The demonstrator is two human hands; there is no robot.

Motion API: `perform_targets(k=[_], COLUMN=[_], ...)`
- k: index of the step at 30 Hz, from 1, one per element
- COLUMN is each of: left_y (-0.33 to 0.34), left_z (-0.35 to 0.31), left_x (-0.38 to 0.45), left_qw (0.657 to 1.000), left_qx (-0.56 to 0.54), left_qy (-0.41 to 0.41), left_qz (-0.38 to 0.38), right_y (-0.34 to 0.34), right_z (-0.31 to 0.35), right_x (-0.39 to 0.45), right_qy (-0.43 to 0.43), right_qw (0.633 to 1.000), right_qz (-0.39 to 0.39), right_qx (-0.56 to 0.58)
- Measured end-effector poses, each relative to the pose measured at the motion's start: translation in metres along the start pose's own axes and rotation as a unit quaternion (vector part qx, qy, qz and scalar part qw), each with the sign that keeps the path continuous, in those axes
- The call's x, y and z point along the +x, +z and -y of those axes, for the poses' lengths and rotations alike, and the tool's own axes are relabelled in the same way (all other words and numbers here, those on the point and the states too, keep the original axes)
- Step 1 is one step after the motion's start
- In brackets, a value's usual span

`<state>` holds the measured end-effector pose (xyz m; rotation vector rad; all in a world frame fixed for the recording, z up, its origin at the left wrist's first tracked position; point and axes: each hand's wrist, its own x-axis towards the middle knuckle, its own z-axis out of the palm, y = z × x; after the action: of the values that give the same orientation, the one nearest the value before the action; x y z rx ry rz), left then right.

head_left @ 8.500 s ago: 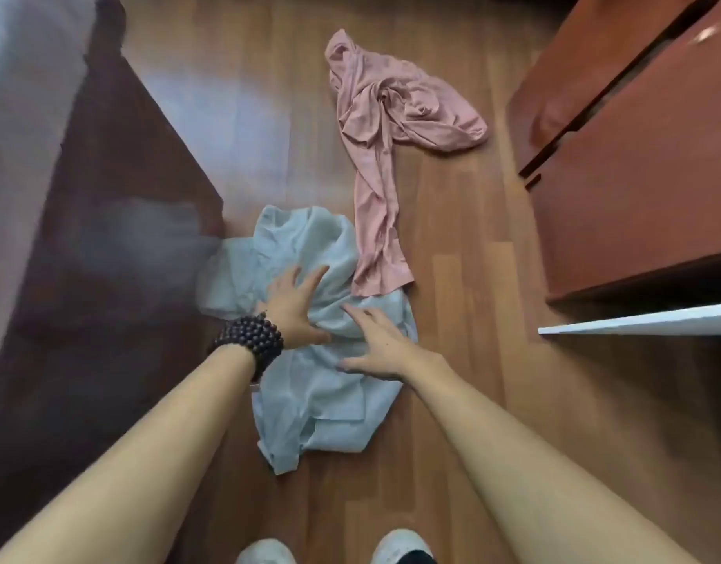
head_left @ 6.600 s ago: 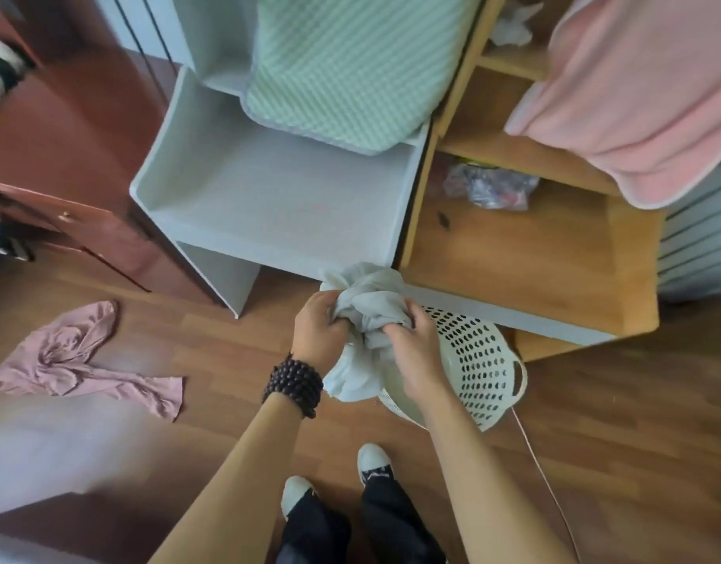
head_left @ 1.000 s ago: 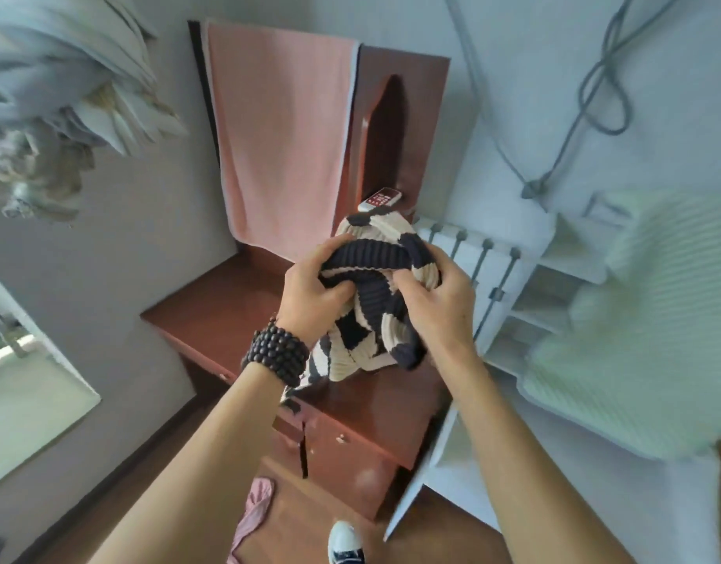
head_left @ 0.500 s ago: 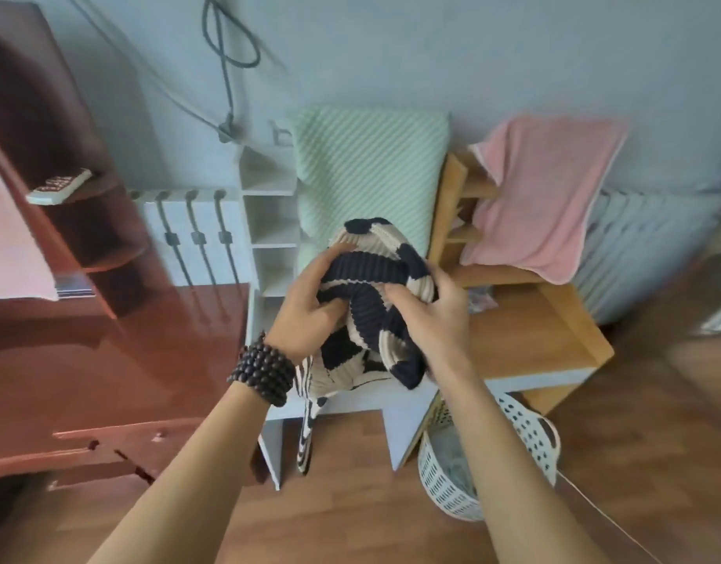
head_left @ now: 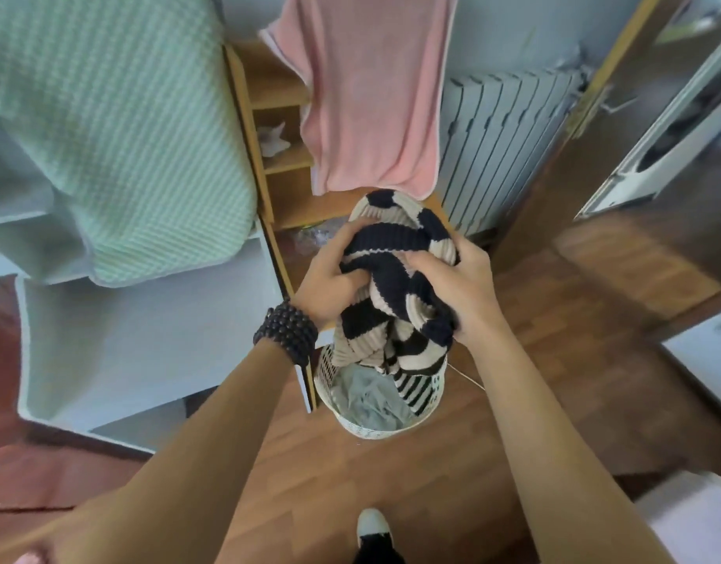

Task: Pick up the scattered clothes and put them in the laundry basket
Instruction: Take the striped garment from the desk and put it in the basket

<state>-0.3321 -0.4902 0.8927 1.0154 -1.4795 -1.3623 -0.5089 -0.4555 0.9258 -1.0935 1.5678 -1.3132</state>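
I had my left hand [head_left: 330, 284] and right hand [head_left: 458, 295] both clenched round the bunched black-and-cream striped knit sweater [head_left: 395, 287], hanging directly above the white perforated plastic laundry basket [head_left: 375, 427] on the floor.

Soft, even daylight; weak shadows; wide-angle bending toward the edges; motion blur at the left and right margins

Both hands [head_left: 395, 287] grip a striped sweater [head_left: 391, 287] above the laundry basket [head_left: 367, 429].
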Motion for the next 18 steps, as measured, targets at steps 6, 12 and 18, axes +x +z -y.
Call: perform_targets(k=[6,12,18], left_y=[0.055,0.076,0.09], left_z=[0.033,0.074,0.134], left_x=[0.067,0.114,0.126], left_qw=[0.999,0.995,0.95], left_qx=[0.025,0.051,0.236], left_qy=[-0.037,-0.074,-0.202], left_qz=[-0.022,-0.044,0.011], right_y=[-0.046,-0.064,-0.061], right_z=[-0.036,-0.078,-0.147], right_x=[0.069,0.123,0.143], right_qy=[0.023,0.07,0.197], right_qw=[1.0,0.996,0.97], right_qz=[0.017,0.049,0.123], right_qx=[0.006,-0.005,-0.072])
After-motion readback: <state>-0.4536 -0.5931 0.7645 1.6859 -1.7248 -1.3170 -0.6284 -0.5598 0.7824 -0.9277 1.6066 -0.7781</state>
